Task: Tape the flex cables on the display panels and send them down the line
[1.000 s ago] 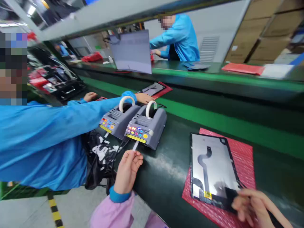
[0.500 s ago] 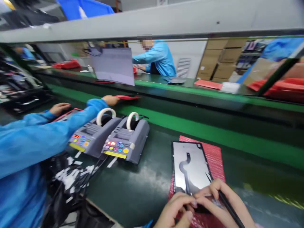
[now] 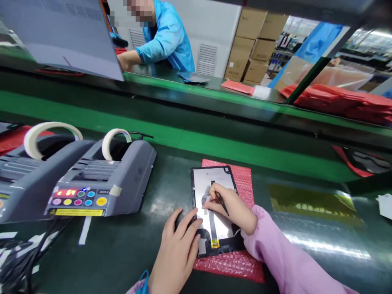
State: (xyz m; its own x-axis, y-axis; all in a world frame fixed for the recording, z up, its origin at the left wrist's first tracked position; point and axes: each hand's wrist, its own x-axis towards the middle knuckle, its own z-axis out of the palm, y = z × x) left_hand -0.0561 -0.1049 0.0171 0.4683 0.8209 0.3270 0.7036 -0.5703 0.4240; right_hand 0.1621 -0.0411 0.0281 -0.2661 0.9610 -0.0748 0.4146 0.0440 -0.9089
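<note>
A tablet screen panel [image 3: 200,179] lies silver back up on red bubble wrap [image 3: 245,183], with a black frame round it. A dark flat flex cable [image 3: 213,228] runs down its middle to a gold connector end [image 3: 215,243]. My left hand [image 3: 180,245] is open, fingers spread against the panel's left edge. My right hand [image 3: 228,204] is over the middle of the panel, closed round slim black tweezers [image 3: 223,204]. Its thumb and fingertips are pinched near the cable's upper part. Whether a small piece is between them, I cannot make out.
Two grey tape dispensers [image 3: 131,171] with white tape rolls stand on the left; cut tape strips and black cables lie below. A yellowish film sheet [image 3: 315,204] lies on the right. Beyond the raised shelf edge, a person in blue [image 3: 168,41] leans over another bench.
My view has swung right and down. My left hand has spread out along the panel's left edge; my right hand has moved onto its middle. The neighbour's blue sleeves are out of view.
</note>
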